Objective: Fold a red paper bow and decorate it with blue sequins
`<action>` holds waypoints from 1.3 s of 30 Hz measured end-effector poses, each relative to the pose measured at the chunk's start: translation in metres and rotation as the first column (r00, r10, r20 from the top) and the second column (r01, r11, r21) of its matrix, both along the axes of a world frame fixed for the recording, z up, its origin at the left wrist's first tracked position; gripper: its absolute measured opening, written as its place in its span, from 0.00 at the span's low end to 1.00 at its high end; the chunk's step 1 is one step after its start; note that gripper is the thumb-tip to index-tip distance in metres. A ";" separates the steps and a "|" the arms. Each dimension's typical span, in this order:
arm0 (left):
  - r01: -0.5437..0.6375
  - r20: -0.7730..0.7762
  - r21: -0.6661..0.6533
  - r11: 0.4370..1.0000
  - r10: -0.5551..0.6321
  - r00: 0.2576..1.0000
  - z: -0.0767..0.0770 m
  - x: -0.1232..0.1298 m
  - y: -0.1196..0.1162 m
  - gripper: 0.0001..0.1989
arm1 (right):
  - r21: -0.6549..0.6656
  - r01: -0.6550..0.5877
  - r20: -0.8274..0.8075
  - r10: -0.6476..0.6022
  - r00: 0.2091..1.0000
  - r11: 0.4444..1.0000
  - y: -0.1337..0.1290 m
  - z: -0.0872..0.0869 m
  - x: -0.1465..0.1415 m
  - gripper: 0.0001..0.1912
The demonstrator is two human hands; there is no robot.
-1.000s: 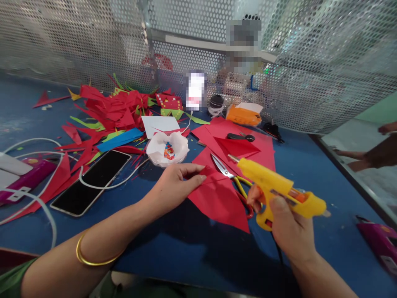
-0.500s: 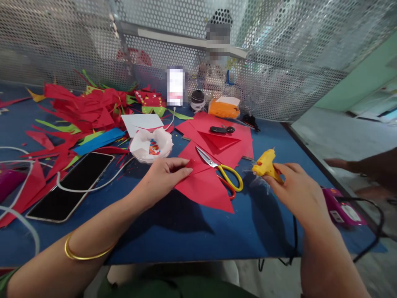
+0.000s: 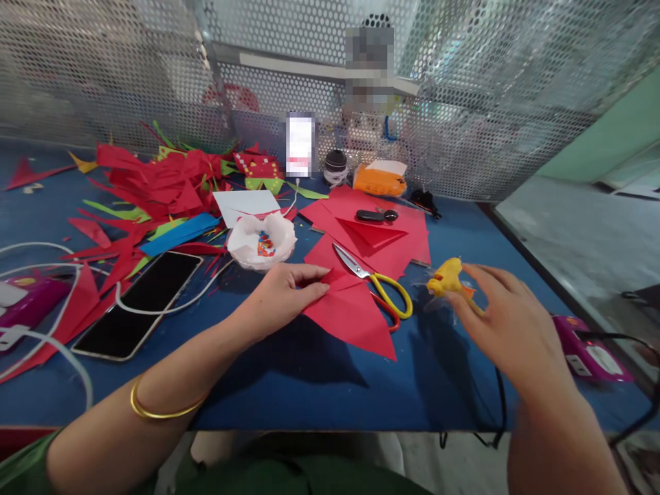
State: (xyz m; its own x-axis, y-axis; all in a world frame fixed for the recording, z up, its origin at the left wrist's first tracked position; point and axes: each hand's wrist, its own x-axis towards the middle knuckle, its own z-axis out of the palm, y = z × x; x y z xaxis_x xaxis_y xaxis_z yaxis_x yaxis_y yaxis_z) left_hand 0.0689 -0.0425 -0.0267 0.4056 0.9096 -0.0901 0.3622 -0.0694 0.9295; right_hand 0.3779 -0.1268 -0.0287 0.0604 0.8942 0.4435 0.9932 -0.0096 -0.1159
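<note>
Red paper (image 3: 355,320) aslant toward near right

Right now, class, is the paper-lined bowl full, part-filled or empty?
The bowl is part-filled: small red and blue bits lie on its white lining, which shows bare around them.

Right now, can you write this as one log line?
left hand: pinching red paper; right hand: at yellow glue gun, grip unclear; scissors: between hands
</note>
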 end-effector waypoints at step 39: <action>0.125 -0.109 0.126 0.984 -0.111 0.988 -0.003 0.008 -0.007 0.08 | -0.213 -0.484 -0.950 -0.063 0.307 0.848 0.039 -0.011 -0.108 0.15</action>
